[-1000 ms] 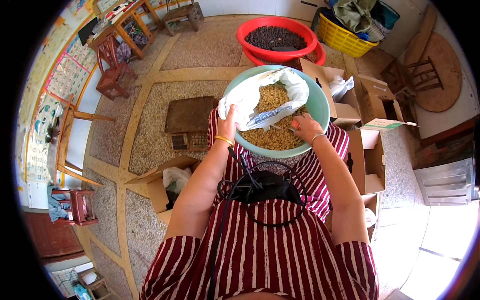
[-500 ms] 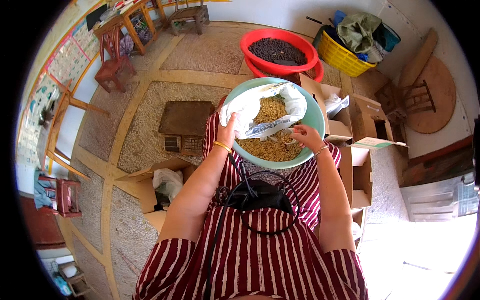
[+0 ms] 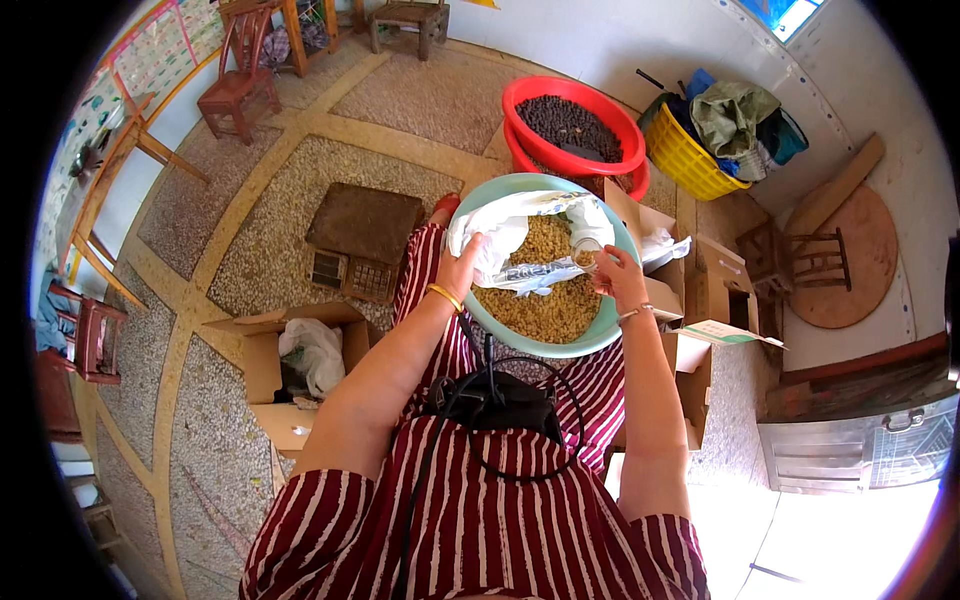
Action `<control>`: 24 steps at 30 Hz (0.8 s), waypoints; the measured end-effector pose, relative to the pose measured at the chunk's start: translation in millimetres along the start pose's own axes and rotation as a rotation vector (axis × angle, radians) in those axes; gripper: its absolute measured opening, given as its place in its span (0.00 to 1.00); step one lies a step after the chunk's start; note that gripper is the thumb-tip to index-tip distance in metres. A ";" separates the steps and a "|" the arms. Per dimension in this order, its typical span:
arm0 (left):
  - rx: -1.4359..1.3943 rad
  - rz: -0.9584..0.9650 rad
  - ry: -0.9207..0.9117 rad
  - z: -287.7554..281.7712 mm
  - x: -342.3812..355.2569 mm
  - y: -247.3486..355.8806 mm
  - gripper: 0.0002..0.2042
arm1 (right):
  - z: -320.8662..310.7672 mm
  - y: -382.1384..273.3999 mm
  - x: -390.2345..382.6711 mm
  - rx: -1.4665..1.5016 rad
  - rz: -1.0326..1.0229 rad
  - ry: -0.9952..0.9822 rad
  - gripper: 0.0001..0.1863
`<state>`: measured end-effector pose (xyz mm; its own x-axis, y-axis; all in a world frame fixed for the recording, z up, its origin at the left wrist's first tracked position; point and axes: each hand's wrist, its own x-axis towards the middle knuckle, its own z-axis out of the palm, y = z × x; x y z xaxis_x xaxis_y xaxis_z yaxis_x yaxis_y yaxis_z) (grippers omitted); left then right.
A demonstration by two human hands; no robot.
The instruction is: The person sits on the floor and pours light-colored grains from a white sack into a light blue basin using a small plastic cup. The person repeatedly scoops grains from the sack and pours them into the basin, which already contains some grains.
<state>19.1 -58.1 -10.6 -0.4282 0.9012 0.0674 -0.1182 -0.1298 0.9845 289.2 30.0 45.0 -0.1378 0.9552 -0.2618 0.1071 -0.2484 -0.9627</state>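
Note:
A pale green basin [image 3: 560, 350] rests at my lap, holding loose yellowish kernels [image 3: 535, 315]. Inside it lies a white plastic bag [image 3: 503, 243] with its mouth spread, and more kernels show within. My left hand [image 3: 460, 268] is closed on the bag's left edge. Between the fingers of my right hand [image 3: 620, 275] is a small clear cup [image 3: 587, 244], tilted at the right side of the bag's mouth. What the cup contains is too small to make out.
Two stacked red basins [image 3: 640, 140], the upper with dark pieces, stand beyond. Cardboard boxes [image 3: 725, 285] sit at right, another box [image 3: 265, 365] at left. A flat scale [image 3: 365, 225] is on the floor. A yellow basket [image 3: 690, 160] stands far right. A black cable [image 3: 583, 400] loops over my lap.
My right hand has brought the cup from over the loose kernels up to the bag's mouth. My left hand still grips the bag. The whole view has shifted.

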 end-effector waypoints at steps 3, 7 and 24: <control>-0.036 0.007 0.023 -0.6 3.1 -8.3 0.27 | 18.4 -3.2 13.0 -0.358 -0.192 0.086 0.30; -0.019 -0.176 -0.005 -5.7 1.1 -1.3 0.25 | 50.6 -19.8 7.9 -0.884 -0.499 0.218 0.32; -0.077 0.031 -0.024 -0.5 0.9 -2.7 0.24 | 33.2 -21.6 -19.3 -0.602 -0.448 0.188 0.35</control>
<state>18.6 -57.1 -13.3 -0.4110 0.9058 0.1028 -0.1741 -0.1887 0.9665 256.8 11.6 68.6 -0.1310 0.9685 0.2117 0.6049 0.2472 -0.7570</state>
